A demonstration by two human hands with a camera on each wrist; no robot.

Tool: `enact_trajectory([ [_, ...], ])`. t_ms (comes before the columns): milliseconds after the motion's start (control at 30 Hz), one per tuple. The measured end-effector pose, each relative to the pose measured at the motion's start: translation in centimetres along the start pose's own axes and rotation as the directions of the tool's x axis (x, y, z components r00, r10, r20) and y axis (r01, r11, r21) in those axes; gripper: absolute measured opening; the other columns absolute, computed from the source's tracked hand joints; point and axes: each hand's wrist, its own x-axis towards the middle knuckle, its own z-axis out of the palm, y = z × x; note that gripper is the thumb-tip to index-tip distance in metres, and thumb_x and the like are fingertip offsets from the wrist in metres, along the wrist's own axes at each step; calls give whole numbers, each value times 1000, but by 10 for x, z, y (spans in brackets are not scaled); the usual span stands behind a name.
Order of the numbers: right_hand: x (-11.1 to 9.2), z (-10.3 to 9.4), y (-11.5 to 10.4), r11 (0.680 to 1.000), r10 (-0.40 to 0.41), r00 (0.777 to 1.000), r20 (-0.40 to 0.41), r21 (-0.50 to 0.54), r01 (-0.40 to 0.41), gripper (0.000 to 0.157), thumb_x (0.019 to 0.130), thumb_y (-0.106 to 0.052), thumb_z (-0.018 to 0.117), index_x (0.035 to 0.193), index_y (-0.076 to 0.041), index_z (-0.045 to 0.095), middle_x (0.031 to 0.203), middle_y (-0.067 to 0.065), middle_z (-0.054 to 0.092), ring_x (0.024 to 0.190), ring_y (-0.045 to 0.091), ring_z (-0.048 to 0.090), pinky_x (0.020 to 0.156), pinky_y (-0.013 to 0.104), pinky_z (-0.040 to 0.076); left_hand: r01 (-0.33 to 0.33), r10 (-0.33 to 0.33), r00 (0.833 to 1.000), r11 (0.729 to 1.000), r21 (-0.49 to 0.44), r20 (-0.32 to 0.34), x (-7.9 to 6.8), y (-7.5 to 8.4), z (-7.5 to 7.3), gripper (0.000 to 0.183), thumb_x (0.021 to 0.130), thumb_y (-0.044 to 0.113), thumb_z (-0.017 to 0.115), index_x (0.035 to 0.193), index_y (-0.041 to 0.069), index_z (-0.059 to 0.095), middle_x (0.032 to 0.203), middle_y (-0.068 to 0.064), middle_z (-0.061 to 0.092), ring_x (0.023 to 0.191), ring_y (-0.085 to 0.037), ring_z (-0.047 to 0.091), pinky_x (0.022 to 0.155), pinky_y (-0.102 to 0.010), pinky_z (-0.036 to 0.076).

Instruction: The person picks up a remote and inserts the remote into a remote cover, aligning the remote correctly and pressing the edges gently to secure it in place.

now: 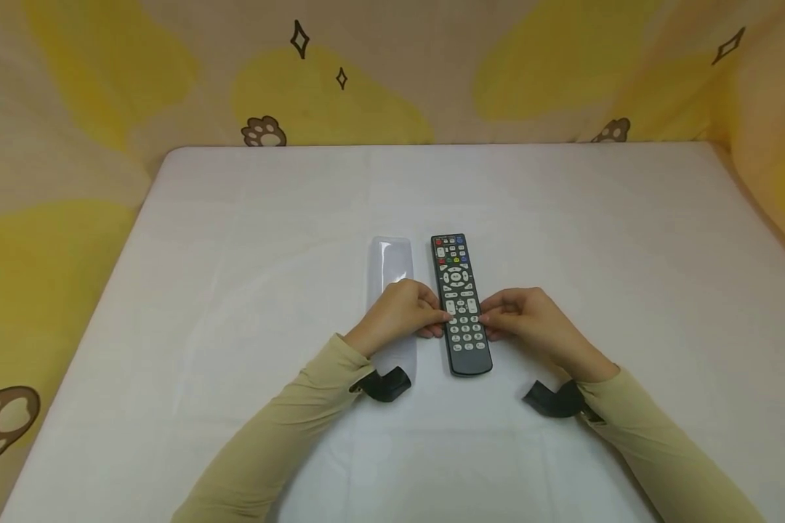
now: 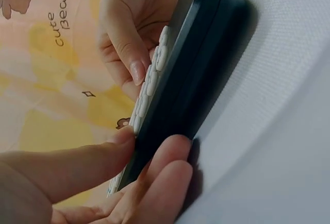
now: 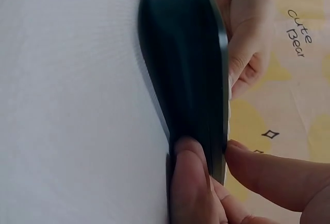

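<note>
A black remote control [image 1: 461,305] with white and a few coloured buttons lies face up near the middle of the white table, its far end leaning slightly left. My left hand [image 1: 405,309] pinches its left edge, thumb on the button face and fingers against the side. From the opposite edge my right hand [image 1: 523,319] pinches it the same way. Both wrist views show the remote's dark side close up, with thumb above and fingers low by the tabletop. Just left of the remote lies a clear plastic sleeve or case [image 1: 392,261], partly hidden under my left hand and wrist.
White cloth covers the table [image 1: 268,218]. Yellow and cream fabric [image 1: 366,87] with paw prints and stars hangs behind and at both sides. A black strap piece [image 1: 387,385] juts from the left cuff, another [image 1: 556,399] from the right cuff.
</note>
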Motion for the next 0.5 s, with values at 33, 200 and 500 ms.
enact_trajectory([
  [33,0,0,0,1000,1,1000,0,3,-1,25,89,1,59,107,19,56,90,20,68,73,15,66,70,28,56,4,-4,1000,1000,-1,-2,0,0,0,14,83,6,71,86,-5,63,65,-9,68,55,-12,65,54,-24,55],
  [200,-1,0,1,1000,0,1000,5,31,0,26,89,1,59,107,19,56,90,20,68,73,13,66,70,28,56,5,-5,1000,1000,-6,-5,-1,-1,2,13,84,6,71,85,-5,63,65,-8,68,55,-11,64,55,-24,55],
  [500,-2,0,1,999,-19,1000,-13,45,19,26,87,-1,62,105,17,57,87,17,68,73,15,66,70,30,56,-29,29,1000,1000,-7,-11,-1,0,2,13,84,5,71,86,-5,62,66,-9,68,56,-11,64,56,-24,55],
])
